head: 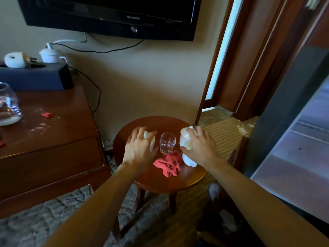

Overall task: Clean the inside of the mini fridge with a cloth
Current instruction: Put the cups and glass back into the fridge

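Observation:
A crumpled red cloth (168, 164) lies on the round wooden side table (160, 180), near its front. Behind the cloth stands a clear drinking glass (167, 142). My left hand (139, 147) hovers with blurred, spread fingers over a small white cup (150, 138) left of the glass. My right hand (199, 147) is wrapped around a tall white lidded cup (185, 139) right of the glass. At the right edge, the mini fridge (293, 148) shows a dark open door with pale shelves inside.
A dark wooden desk (53, 136) on the left holds a glass bowl (8, 104), a dark box (35, 75) and white cups. A wall-mounted TV (110, 15) hangs above, with cables running down the wall. A wooden door frame (231, 59) is behind the table; patterned carpet covers the floor.

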